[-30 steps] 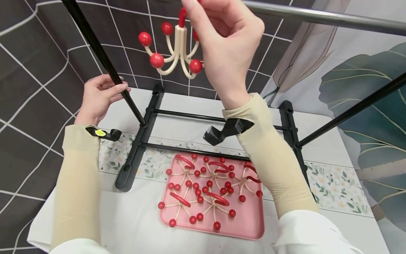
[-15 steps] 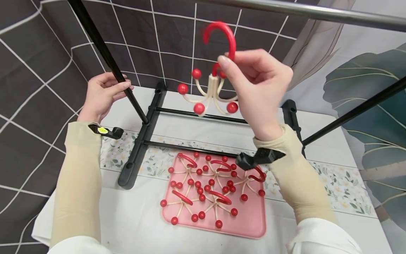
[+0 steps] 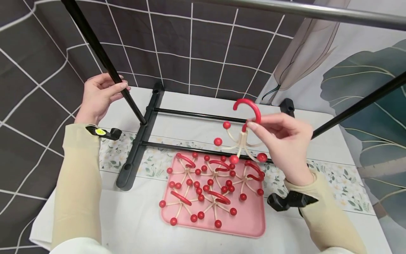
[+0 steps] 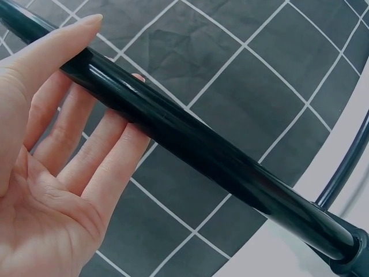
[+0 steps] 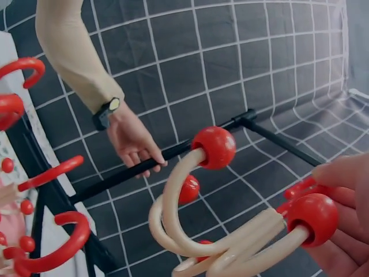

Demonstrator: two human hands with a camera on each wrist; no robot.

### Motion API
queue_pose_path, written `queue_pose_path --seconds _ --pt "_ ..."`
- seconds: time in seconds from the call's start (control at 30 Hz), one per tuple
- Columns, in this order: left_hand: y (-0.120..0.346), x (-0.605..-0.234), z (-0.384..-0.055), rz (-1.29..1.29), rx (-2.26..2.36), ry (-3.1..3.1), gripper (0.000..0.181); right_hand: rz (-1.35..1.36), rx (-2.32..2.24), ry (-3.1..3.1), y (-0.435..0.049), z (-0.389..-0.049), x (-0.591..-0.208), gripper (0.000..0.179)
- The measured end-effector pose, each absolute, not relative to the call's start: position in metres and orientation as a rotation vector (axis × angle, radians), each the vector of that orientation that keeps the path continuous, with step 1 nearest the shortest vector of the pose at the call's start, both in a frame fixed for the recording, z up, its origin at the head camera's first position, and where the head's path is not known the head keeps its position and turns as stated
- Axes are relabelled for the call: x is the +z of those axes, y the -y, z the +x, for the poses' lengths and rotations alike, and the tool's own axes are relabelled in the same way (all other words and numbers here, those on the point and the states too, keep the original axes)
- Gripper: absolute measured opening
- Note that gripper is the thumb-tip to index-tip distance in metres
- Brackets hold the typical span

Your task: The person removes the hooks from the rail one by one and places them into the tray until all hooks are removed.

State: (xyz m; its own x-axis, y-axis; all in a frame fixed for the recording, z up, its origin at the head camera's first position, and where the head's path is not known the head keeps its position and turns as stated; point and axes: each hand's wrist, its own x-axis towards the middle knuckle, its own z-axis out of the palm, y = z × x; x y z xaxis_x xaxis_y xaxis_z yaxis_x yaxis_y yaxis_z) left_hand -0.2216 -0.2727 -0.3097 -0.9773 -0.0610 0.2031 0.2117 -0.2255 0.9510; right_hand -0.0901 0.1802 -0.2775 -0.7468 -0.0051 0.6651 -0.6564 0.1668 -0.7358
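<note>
My right hand (image 3: 287, 144) pinches the red hook of a hook hanger (image 3: 243, 138) by its lower end, between thumb and fingers. The hanger is upright, with curved cream arms tipped by red balls. It appears over the far edge of a pink tray (image 3: 245, 222), where several similar hangers (image 3: 215, 201) lie. In the right wrist view, the held hanger's arms (image 5: 248, 239) look large beside the fingers. At the left, my left hand (image 3: 98, 97) grips a slanting black pole (image 3: 98, 53). The left wrist view has the thumb across the pole (image 4: 190, 135) and fingers behind it.
The pole belongs to a black rack with feet (image 3: 136, 155), low crossbars (image 3: 193, 115) and a silver top bar (image 3: 304, 10) overhead. Another slanting pole (image 3: 358, 104) rises at the right. Dark grid cloth (image 3: 171, 38) hangs behind; a curtain (image 3: 314, 53) is at the right.
My right hand has brought the hanger down and to the right, from beside the top bar to above the tray's far edge. The left hand stays on the pole.
</note>
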Motion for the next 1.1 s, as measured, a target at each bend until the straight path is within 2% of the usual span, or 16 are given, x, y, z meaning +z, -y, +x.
queue_pose_path --seconds 0.7,0.9,1.1 --pt "0.270 -0.310 -0.221 -0.184 -2.319 1.826 0.028 0.887 2.049 1.950 -0.261 -0.021 -0.318 0.024" --pt "0.272 -0.310 -0.221 -0.157 -2.322 1.826 0.030 1.025 2.180 1.943 -0.264 -0.011 -0.343 0.033" --pt "0.271 -0.311 -0.221 -0.147 -2.323 1.829 0.031 0.956 2.237 2.047 -0.259 -0.005 -0.376 0.042"
